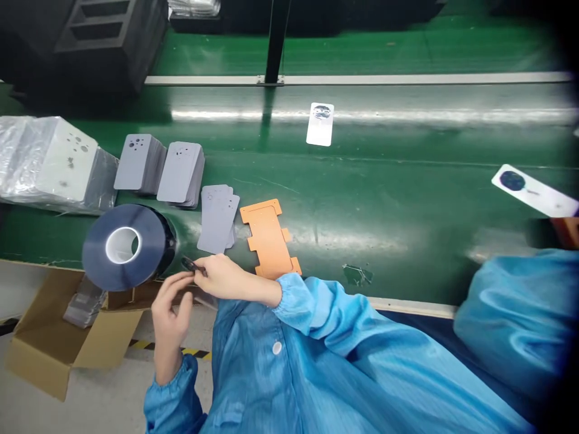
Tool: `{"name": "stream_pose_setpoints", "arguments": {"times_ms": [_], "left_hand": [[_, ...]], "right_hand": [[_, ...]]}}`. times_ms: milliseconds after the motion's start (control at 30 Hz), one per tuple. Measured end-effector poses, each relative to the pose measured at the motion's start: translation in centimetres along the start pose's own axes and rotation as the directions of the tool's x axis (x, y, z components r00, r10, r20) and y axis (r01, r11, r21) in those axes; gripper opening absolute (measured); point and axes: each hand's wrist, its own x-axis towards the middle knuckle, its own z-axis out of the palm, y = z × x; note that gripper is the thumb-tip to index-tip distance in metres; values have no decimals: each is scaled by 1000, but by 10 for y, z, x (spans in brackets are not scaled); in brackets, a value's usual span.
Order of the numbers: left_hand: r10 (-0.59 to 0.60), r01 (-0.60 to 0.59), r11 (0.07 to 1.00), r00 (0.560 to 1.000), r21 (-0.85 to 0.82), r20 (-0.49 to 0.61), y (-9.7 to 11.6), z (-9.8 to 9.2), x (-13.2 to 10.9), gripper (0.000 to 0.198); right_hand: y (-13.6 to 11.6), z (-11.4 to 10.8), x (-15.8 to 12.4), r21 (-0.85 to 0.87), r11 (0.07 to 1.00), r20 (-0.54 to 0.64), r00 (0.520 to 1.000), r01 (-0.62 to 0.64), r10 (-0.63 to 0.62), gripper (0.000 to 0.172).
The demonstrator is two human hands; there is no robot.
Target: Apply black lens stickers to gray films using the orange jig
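Observation:
My right hand [221, 276] is closed around a small black handheld tool [190, 264], whose exact kind I cannot make out. Just below and to the left, my left hand [170, 310] has its fingers stretched toward the tool and its thumb apart; nothing shows clearly in it. Both hands are at the bench's front edge. A large roll of dark blue film [99, 253] with a white core lies left of them. Beyond my right hand is a loose pile of thin grey plates [214, 220] with small holes. An orange notched plate [270, 238] lies right of that pile.
Two stacks of grey plates [177, 175] and a plastic-wrapped bundle [67, 163] stand at left. White cards [320, 132] lie on the green surface. An open cardboard box [45, 331] sits below. A black post [275, 45] rises at the back. Another blue sleeve [520, 307] shows at right.

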Motion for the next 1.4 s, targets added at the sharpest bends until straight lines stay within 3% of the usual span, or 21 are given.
{"name": "stream_pose_setpoints", "arguments": {"times_ms": [67, 133, 200, 300, 400, 500, 600, 867, 933, 1000, 1100, 1133, 1200, 1267, 1333, 1400], "left_hand": [[-97, 98, 995, 974, -2, -206, -9, 3, 8, 27], [-198, 212, 977, 906, -6, -373, -16, 7, 15, 31], [-228, 263, 965, 867, 17, -443, -21, 9, 20, 33], [-133, 239, 960, 846, 143, -516, -22, 8, 23, 33], [20, 90, 973, 884, 213, -467, -14, 5, 21, 28], [162, -121, 978, 953, 169, -257, -2, 6, 17, 28], [214, -189, 972, 959, 139, -188, 6, 9, 17, 32], [194, -160, 976, 949, 151, -249, 2, 15, 20, 18], [76, -46, 993, 951, 104, -301, 2, 16, 20, 14], [-104, 130, 991, 907, 35, -407, 3, 12, 22, 21], [-288, 277, 954, 732, -116, -618, 7, -5, 27, 25], [-301, 260, 951, 672, -165, -676, 9, -12, 29, 21], [-301, 181, 954, 604, -240, -738, 16, -24, 31, 13], [-314, 113, 943, 611, -313, -726, 25, -26, 30, 12], [-373, 106, 897, 702, -428, -607, 35, -14, 26, 15], [-434, 187, 828, 811, -529, -393, 44, 8, 21, 19]], "right_hand": [[5, 0, -1, 52, 999, -27, 1000, 7, -5, 22], [8, 0, -2, 128, 992, -64, 998, -11, 19, 21], [10, 0, -2, 226, 973, -99, 993, -38, 61, 19], [11, 1, -3, 322, 944, -133, 984, -70, 119, 19], [11, 3, -4, 362, 929, -132, 982, -77, 132, 16], [13, 7, -4, 419, 907, -97, 992, -29, 77, 26], [17, 12, -4, 466, 884, -109, 993, 20, 35, 35], [25, 23, -3, 603, 793, -111, 994, 82, -18, 39], [25, 26, -2, 642, 763, -91, 996, 75, -21, 41], [25, 26, -3, 640, 767, -86, 996, 51, 6, 41], [27, 15, -20, 455, 883, -194, 981, 116, -29, 38], [30, 7, -29, 335, 927, -250, 965, 167, -83, 41], [41, -10, -53, 35, 971, -313, 925, 238, -216, 51], [56, -26, -79, -260, 940, -269, 918, 222, -291, 56], [73, -36, -100, -461, 873, -193, 942, 160, -274, 55], [85, -38, -115, -573, 815, -182, 957, 82, -224, 52]]}}
